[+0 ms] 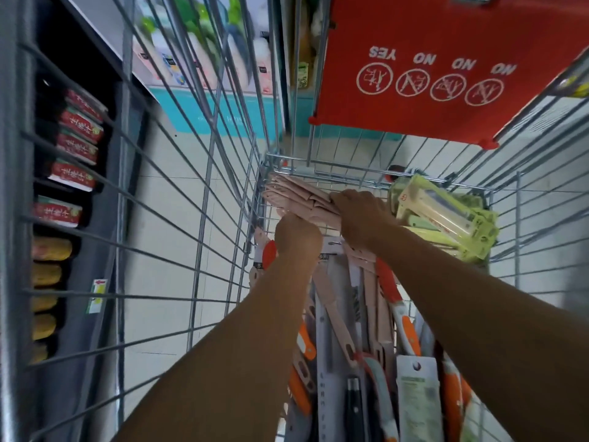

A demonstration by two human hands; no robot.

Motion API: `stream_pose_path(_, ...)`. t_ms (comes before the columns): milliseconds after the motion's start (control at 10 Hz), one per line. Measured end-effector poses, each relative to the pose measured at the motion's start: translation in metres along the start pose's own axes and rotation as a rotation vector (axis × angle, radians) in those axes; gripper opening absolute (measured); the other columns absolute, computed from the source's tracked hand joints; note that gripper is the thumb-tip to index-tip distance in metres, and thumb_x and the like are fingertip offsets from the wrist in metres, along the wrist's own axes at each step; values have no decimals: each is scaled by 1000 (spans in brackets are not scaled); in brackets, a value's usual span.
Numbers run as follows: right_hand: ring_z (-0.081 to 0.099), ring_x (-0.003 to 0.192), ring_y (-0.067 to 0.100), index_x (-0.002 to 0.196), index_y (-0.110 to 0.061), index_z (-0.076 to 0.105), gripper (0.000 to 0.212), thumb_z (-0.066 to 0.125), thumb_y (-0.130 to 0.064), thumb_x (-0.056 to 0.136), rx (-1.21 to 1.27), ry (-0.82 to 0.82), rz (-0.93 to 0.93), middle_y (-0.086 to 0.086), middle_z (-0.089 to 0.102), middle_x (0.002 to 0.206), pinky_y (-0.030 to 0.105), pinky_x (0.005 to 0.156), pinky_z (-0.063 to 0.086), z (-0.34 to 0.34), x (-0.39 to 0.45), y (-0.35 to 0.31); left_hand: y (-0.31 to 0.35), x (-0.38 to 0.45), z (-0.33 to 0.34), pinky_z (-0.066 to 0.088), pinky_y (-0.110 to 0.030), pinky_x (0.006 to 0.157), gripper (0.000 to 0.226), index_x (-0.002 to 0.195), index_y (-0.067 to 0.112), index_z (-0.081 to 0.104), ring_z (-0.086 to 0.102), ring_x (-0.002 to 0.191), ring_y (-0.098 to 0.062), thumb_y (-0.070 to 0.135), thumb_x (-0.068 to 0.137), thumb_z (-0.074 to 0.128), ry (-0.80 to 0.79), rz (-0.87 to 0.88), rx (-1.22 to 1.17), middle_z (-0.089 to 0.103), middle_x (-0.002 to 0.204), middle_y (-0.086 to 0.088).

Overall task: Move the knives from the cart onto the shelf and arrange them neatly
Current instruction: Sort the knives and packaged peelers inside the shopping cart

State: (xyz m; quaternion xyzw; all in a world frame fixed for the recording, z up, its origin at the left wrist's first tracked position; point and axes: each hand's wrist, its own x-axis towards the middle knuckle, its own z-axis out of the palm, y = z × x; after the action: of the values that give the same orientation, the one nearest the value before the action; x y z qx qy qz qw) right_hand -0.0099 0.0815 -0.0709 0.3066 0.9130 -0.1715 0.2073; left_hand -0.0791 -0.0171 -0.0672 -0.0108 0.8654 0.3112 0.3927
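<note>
Both hands' fingers point(344, 199) (curled) around pink knives point(299, 196) in cart point(223, 173).

You have one view only, from the head camera, looking steeply down and forward into the wire cart point(318, 173) from close above its basket. Your wide lens bends the cart's bars outward and takes in the shelf point(73, 173) at the left edge. Both forearms run in from the bottom, so no second view overlaps it.
</note>
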Motion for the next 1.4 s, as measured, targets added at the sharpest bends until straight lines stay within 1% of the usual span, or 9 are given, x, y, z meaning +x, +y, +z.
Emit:
stream_pose_path(200, 31, 135, 28, 143, -16, 31, 69, 53, -2, 79, 195, 177, 10, 6, 32, 150, 42, 109, 27, 12, -43, -9, -35, -46, -1, 27, -5, 72, 42, 134, 8, 48, 55, 112, -25, 13, 93, 52, 86, 143, 170, 53, 125, -13)
stream_pose_path(300, 22, 141, 26, 147, -19, 24, 70, 54, -14, 84, 176, 156, 107, 4, 21, 156, 42, 112, 21, 32, -78, -14, -54, -83, 7, 41, -17, 67, 53, 139, 14, 40, 60, 100, -25, 22, 89, 58, -49, 203, 251, 57, 113, -7)
stream_pose_path(500, 15, 143, 29, 152, -16, 5, 77, 50, -26, 90, 302, 128, 361, 7, 9, 158, 42, 115, 17, 63, -136, 7, -74, -107, 21, 47, -41, 93, 114, 140, 41, -31, 44, 124, -34, 12, 86, 65, -108, 242, 414, 16, 152, -17)
stream_pose_path(600, 13, 144, 28, 151, -15, 5, 83, 57, -19, 86, 259, 34, 270, 6, 5, 160, 43, 115, 23, 76, -151, 8, -74, -108, 22, 51, -46, 85, 104, 146, 43, -14, 48, 114, -34, -5, 84, 56, -61, 239, 436, 23, 145, -14)
stream_pose_path(800, 30, 136, 24, 147, -24, 29, 60, 48, -21, 89, 286, 56, 134, -1, 29, 152, 40, 111, 26, 91, -169, -15, -84, -105, 11, 48, -42, 90, 50, 140, 16, 25, 54, 110, -28, 11, 93, 42, -38, 167, 418, 52, 126, -11)
stream_pose_path(1000, 49, 104, 24, 116, -20, 55, 28, 54, -19, 88, 303, 111, 432, 4, 53, 116, 34, 89, 41, 85, -177, -10, -90, -108, -1, 49, -38, 79, 39, 130, 9, 40, 59, 101, -29, 8, 92, 50, -73, 137, 361, 58, 116, -10)
stream_pose_path(1100, 53, 99, 22, 106, -20, 60, 22, 56, -32, 88, 416, 35, 371, 2, 51, 104, 34, 83, 47, 84, -181, -13, -93, -107, -6, 50, -35, 73, 30, 124, 11, 49, 61, 91, -26, 10, 94, 49, -88, 165, 314, 61, 110, -8)
stream_pose_path(1300, 28, 135, 28, 144, -15, 29, 62, 54, -16, 88, 231, 216, 410, 8, 29, 150, 40, 111, 27, 68, -157, 16, -94, -104, -11, 31, -17, 48, 15, 107, 18, 55, 45, 60, 0, 11, 95, 49, -62, 186, 242, 54, 76, 12)
stream_pose_path(1400, 25, 139, 27, 144, -12, 26, 67, 52, -4, 82, 100, 147, 438, 8, 27, 150, 38, 111, 23, 62, -146, 37, -90, -99, -8, 30, -20, 47, 18, 108, 15, 55, 46, 60, -4, 20, 100, 40, -45, 155, 246, 55, 77, 6)
